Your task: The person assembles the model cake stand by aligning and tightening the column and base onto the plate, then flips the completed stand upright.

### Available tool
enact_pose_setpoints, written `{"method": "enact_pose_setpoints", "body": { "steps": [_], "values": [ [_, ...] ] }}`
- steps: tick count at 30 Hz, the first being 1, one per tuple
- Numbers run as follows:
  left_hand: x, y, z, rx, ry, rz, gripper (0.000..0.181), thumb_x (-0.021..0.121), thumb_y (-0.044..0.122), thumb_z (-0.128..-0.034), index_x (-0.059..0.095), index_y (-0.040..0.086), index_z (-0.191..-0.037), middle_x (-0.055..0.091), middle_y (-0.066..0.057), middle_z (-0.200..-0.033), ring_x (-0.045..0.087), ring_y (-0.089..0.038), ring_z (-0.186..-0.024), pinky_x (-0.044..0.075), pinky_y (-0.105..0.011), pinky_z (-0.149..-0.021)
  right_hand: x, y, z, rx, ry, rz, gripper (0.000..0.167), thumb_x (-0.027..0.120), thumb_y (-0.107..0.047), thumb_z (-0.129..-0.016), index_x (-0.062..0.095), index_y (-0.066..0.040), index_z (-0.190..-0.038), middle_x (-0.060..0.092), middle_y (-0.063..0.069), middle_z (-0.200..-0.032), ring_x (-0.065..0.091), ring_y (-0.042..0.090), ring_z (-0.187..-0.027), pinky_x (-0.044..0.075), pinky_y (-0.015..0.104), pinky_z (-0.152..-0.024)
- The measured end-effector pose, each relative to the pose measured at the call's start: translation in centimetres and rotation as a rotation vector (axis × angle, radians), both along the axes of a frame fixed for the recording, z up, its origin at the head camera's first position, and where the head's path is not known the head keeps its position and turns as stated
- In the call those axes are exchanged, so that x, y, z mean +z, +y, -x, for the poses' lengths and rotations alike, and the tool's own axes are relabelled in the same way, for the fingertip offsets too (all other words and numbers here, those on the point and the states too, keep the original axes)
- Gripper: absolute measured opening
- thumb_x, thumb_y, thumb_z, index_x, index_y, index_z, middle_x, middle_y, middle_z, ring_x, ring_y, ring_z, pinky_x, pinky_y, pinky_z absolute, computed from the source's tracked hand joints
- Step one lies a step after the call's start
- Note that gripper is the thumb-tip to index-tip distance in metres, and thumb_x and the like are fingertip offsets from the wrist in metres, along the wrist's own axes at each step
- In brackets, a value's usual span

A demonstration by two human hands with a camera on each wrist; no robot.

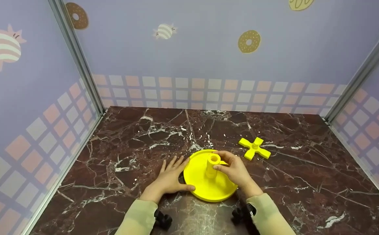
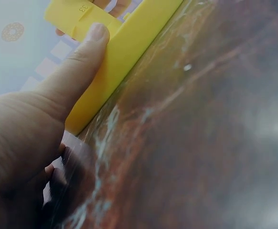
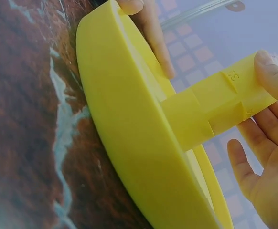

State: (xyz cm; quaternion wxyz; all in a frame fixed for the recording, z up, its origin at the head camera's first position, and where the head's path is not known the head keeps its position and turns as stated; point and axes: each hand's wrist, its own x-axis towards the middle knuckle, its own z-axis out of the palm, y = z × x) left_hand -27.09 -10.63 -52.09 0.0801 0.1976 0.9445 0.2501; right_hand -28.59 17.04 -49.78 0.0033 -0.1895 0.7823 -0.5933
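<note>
A round yellow tray (image 1: pixel 199 184) with a raised rim lies on the table in the head view. From its middle stands a hollow yellow tube (image 1: pixel 211 171), and raised digits show on the tube (image 3: pixel 210 102) in the right wrist view. My right hand (image 1: pixel 238 169) pinches the top of the tube between thumb and fingers. Against the tray's left side rests my left hand (image 1: pixel 169 179), fingers straight and spread, with the thumb touching the rim. A small yellow tab juts from beside the tube's top near my right fingers.
Behind and right of the tray, a yellow four-armed cross piece (image 1: pixel 254 148) with a short peg in its centre lies on the dark marbled table (image 1: pixel 111 195). Panel walls (image 1: pixel 202 58) printed with sweets and squares enclose the table at the back and both sides.
</note>
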Motion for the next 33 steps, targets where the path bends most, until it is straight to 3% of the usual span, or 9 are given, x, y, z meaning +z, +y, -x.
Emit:
{"method": "enact_pose_setpoints", "body": {
  "steps": [11,19,23,29,33],
  "values": [
    [0.2,0.0,-0.2,0.003,0.0,-0.007,0.115,0.076,0.071,-0.0773,0.022,0.021,-0.166,0.018,-0.014,-0.173,0.008,-0.04,-0.161,-0.003,-0.068,-0.128,-0.3,-0.1,0.0,0.003,0.028,0.012,0.044,0.076,-0.007,-0.091,0.062,0.007,-0.13,0.07,0.026,-0.124,0.066,0.033,-0.118,0.059,0.033,-0.1],
    [0.2,0.0,-0.1,0.0,-0.006,-0.005,0.115,0.075,0.072,-0.0776,0.021,0.021,-0.166,0.017,-0.014,-0.173,0.007,-0.041,-0.161,-0.003,-0.067,-0.128,-0.3,0.1,0.2,-0.018,0.02,-0.019,0.045,0.077,-0.009,-0.091,0.064,0.005,-0.132,0.07,0.024,-0.126,0.067,0.032,-0.119,0.058,0.039,-0.104],
    [0.3,0.0,0.0,0.001,-0.008,-0.006,0.115,0.075,0.072,-0.0777,0.022,0.021,-0.166,0.017,-0.014,-0.173,0.007,-0.04,-0.161,-0.003,-0.067,-0.128,-0.1,0.4,0.4,0.012,0.002,-0.017,0.049,0.078,-0.011,-0.09,0.063,0.005,-0.135,0.069,0.024,-0.13,0.066,0.03,-0.121,0.057,0.042,-0.106],
    [0.2,-0.1,0.0,-0.004,-0.008,-0.009,0.115,0.075,0.072,-0.0777,0.022,0.021,-0.166,0.017,-0.014,-0.173,0.007,-0.041,-0.161,-0.003,-0.067,-0.128,0.6,2.1,0.7,0.065,-0.071,0.092,0.057,0.078,-0.009,-0.09,0.057,0.004,-0.142,0.06,0.025,-0.144,0.062,0.032,-0.13,0.055,0.031,-0.107],
    [0.1,-0.2,0.0,-0.003,-0.003,-0.014,0.115,0.076,0.07,-0.0777,0.022,0.021,-0.166,0.017,-0.015,-0.173,0.007,-0.041,-0.161,-0.003,-0.067,-0.128,0.6,4.5,1.2,0.011,-0.055,0.142,0.049,0.073,-0.001,-0.092,0.059,0.006,-0.139,0.062,0.028,-0.14,0.066,0.035,-0.126,0.059,0.027,-0.1]
  ]
}}
